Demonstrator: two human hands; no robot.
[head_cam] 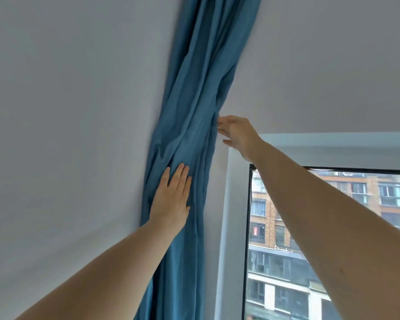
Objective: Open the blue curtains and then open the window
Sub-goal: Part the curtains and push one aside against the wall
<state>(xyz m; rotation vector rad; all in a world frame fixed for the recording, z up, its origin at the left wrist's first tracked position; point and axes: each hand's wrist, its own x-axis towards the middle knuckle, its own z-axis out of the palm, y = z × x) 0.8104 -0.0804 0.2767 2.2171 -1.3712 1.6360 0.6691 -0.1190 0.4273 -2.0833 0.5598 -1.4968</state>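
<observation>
Pressing curtain (pixel 194 77), left hand (pixel 171 199) flat.

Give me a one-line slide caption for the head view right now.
Left hand flat on the bunched blue curtain, right hand at its edge beside the window.

Plain blue curtain (pixel 189 107), white wall (pixel 67 112), black window frame (pixel 248 227), orange-brick building (pixel 270 218)

No legible text anywhere.
</observation>
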